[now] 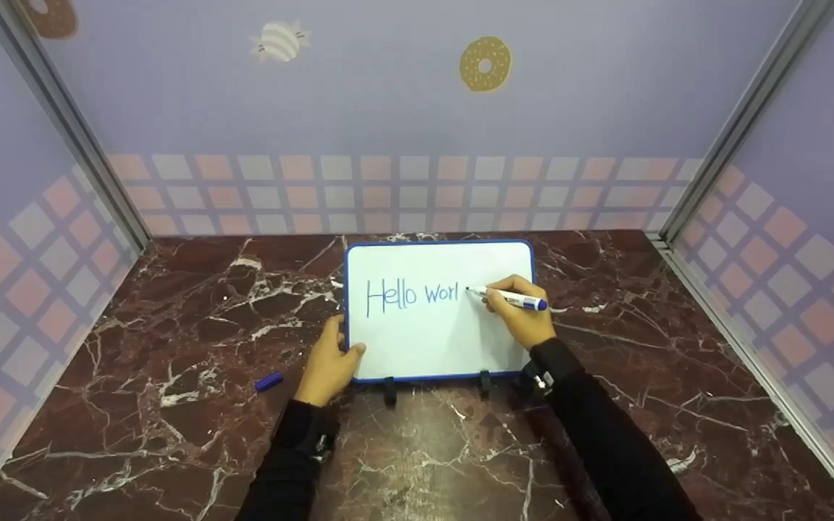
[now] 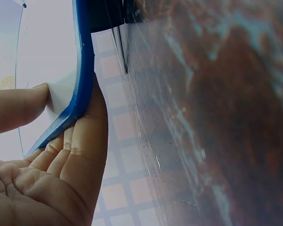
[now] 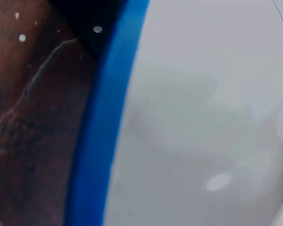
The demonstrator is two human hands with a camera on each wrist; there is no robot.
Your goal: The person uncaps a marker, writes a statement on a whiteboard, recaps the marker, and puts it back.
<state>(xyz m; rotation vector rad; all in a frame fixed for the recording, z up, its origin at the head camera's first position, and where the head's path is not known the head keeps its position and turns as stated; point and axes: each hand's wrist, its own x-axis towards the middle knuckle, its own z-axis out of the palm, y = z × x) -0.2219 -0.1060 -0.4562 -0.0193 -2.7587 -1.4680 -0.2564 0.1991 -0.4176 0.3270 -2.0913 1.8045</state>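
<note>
A whiteboard with a blue frame leans upright on a black stand, with "Hello Worl" written on it in blue. At its lower left edge my left hand grips the frame. The left wrist view shows that thumb on the white face and the fingers behind the blue rim. My right hand pinches a white marker with a blue end, its tip at the board just right of the last letter. In the right wrist view the board's surface fills most of the picture; the marker's grip is hidden there.
A blue marker cap lies on the dark red marbled table, left of my left hand. Black stand feet stick out under the board's lower edge. Lilac panels with checks and sweets wall in the back and sides.
</note>
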